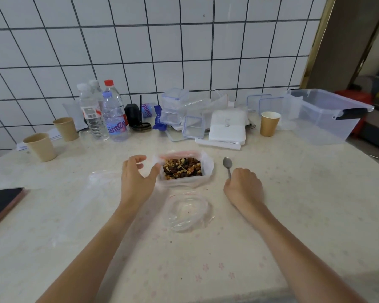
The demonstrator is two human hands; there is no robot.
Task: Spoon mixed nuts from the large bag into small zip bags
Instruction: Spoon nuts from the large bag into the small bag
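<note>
The large bag of mixed nuts stands open mid-surface. The left hand, fingers loosely spread, touches its rim, likely to steady it. The right hand grips the spoon, bowl resting on the surface. A small zip bag lies empty nearer the front edge, ready for filling.
</note>
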